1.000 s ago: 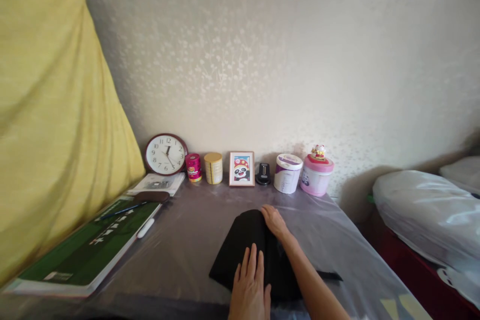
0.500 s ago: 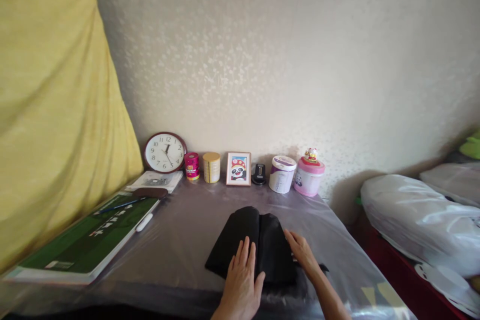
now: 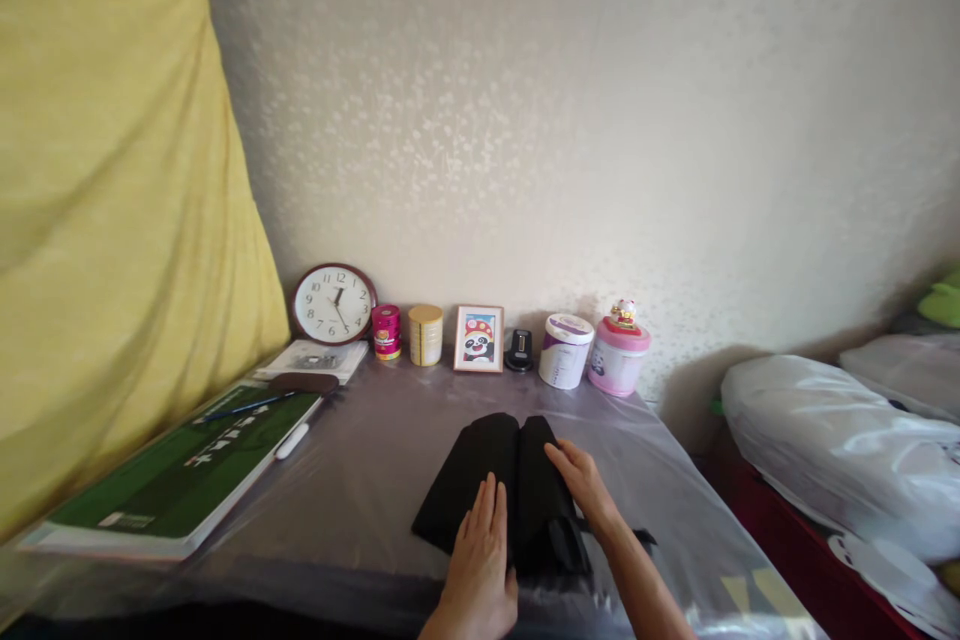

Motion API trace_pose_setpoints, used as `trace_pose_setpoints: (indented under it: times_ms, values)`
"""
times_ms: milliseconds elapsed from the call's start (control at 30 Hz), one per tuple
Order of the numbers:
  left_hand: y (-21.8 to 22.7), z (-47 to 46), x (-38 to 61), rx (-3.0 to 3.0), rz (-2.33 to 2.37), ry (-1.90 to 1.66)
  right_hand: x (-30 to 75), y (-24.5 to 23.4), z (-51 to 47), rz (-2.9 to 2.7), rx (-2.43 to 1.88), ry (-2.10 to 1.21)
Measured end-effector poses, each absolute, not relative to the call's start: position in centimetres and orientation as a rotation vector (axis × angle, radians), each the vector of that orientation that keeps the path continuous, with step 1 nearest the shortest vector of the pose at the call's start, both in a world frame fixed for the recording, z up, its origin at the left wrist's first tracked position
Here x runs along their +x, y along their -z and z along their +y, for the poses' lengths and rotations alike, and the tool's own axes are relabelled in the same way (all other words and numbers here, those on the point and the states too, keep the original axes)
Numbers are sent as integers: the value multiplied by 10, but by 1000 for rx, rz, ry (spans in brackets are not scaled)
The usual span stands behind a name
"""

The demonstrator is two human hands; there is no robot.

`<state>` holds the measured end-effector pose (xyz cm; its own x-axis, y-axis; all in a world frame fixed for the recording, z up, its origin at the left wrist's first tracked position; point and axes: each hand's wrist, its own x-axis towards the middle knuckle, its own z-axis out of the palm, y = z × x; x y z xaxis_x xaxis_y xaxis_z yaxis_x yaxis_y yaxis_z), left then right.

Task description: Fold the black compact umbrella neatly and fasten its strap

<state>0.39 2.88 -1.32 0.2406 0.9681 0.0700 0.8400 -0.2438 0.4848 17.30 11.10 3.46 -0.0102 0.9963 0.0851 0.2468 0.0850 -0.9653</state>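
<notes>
A folded black fabric piece (image 3: 466,485), whose exact kind I cannot make out, lies on the table near its front edge, with a lengthwise seam between its two halves. My left hand (image 3: 480,550) rests flat on the left half, fingers straight and close together. At the right half, my right hand (image 3: 583,485) has its fingers closed on the outer edge, the thumb side partly hidden. A dark strap end (image 3: 645,537) sticks out beyond my right wrist.
Along the wall stand a clock (image 3: 334,304), a pink can (image 3: 387,332), a yellow-lidded can (image 3: 426,336), a framed panda picture (image 3: 478,340), and two round tubs (image 3: 566,352). A green book (image 3: 172,480) with a pen lies left. White plastic bags (image 3: 832,440) sit right.
My right hand has moved inward to the left, bringing the fabric's right edge over so that half is narrower. My left hand stays on the left half, its thumb drawn in.
</notes>
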Motion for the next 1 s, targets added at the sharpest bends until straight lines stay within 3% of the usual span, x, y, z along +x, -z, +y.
trace_pose_setpoints:
  times_ms: [333, 1000]
  values:
    - [20, 31, 6, 2176, 1667, -557, 112, -44, 130, -1417, -1114, -1177]
    - [15, 17, -10, 2251, 1789, -577, 77, -15, 153, -1897, -1529, -900]
